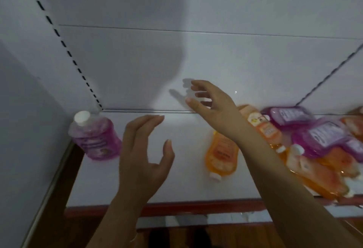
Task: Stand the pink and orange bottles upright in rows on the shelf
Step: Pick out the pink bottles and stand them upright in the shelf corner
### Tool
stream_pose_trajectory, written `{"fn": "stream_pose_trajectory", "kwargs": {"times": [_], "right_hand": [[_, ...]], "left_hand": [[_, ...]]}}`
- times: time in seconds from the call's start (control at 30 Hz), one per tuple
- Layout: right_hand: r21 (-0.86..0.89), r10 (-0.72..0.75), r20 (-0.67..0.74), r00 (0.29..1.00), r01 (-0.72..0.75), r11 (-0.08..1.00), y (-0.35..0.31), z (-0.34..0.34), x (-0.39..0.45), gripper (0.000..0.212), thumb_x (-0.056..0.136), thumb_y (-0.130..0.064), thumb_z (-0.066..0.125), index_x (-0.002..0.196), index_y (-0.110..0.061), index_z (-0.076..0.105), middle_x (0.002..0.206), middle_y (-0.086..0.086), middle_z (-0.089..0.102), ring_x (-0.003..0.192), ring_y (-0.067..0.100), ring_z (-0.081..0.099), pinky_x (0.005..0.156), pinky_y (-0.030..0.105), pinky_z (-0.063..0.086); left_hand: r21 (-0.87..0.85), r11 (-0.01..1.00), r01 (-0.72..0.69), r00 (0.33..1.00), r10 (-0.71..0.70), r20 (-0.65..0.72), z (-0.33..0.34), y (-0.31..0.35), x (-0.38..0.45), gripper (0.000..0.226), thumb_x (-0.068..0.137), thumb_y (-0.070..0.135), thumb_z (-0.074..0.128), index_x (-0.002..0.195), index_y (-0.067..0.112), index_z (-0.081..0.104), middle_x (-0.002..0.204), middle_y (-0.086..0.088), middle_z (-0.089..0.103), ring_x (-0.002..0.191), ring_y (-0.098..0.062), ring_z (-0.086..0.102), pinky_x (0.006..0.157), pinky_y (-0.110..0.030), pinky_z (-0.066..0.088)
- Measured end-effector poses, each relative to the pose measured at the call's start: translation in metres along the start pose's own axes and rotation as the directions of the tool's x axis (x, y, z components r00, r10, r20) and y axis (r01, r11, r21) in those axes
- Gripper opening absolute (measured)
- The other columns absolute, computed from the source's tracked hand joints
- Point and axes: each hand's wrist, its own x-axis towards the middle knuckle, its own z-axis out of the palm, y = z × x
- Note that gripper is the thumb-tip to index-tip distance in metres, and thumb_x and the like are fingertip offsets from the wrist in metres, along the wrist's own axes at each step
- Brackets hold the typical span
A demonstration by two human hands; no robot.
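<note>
L hand (145, 149) & R hand (212, 106) both raised, fingers spread & curled, empty, R arm reaching further fwd.

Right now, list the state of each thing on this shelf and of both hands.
Pink bottle at left: upright, cap on, in the shelf's back left corner.
Lone orange bottle: lying flat, cap toward the front edge.
Pile of bottles at right: lying jumbled, pink and orange mixed.
Left hand: open, empty.
Right hand: open, empty.

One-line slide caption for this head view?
Both open hands, left hand and right hand, hover over the shelf; one pink bottle upright, others heaped right.
</note>
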Motion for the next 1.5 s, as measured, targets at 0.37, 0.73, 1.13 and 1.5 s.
{"fn": "stream_pose_trajectory", "kwargs": {"times": [0.37, 0.73, 1.13, 1.5], "right_hand": [[-0.197, 0.05, -0.213, 0.976, -0.093, 0.976, 0.127, -0.198, -0.086, 0.056, 0.09, -0.046, 0.062, 0.14, -0.024, 0.047, 0.136, -0.007, 0.052, 0.118, 0.006, 0.05, 0.099, 0.023, 0.041], [-0.457, 0.08, 0.019, 0.997, -0.063, 0.887, 0.24, -0.284, -0.141, 0.069, 0.09, -0.046, 0.065, 0.15, -0.027, 0.037, 0.157, -0.006, 0.032, 0.142, 0.014, 0.031, 0.114, 0.029, 0.025], [-0.637, -0.138, -0.06, 0.989, 0.068, 0.768, 0.252, -0.252, -0.15, 0.08, 0.068, -0.023, 0.084, 0.14, -0.013, 0.051, 0.143, 0.009, 0.052, 0.132, 0.029, 0.049, 0.108, 0.042, 0.04], [0.126, -0.025, -0.164, 0.986, 0.046, 0.991, 0.168, -0.23, -0.13, 0.051, 0.08, -0.044, 0.076, 0.124, -0.035, 0.052, 0.106, -0.03, 0.062, 0.101, -0.016, 0.058, 0.084, 0.009, 0.049]], "left_hand": [[-0.013, 0.966, 0.259, 0.825, -0.214, 0.523, 0.21, 0.121, -0.042, 0.055, 0.091, 0.041, 0.065, 0.14, 0.029, 0.044, 0.133, 0.016, 0.044, 0.119, 0.001, 0.044, 0.101, -0.021, 0.042], [0.076, 0.952, 0.298, 0.769, -0.286, 0.571, 0.316, 0.176, -0.039, 0.088, 0.075, 0.05, 0.08, 0.147, 0.032, 0.034, 0.14, 0.012, 0.043, 0.13, -0.01, 0.041, 0.106, -0.031, 0.041], [-0.045, 0.891, 0.451, 0.787, -0.374, 0.49, 0.319, 0.183, -0.02, 0.088, 0.06, 0.052, 0.089, 0.135, 0.03, 0.049, 0.13, 0.011, 0.055, 0.117, -0.007, 0.055, 0.099, -0.036, 0.052], [-0.369, 0.757, 0.54, 0.806, -0.336, 0.488, 0.248, 0.171, 0.013, 0.075, 0.081, 0.056, 0.068, 0.146, 0.027, 0.043, 0.137, 0.008, 0.058, 0.125, -0.006, 0.056, 0.104, -0.033, 0.05]]}}
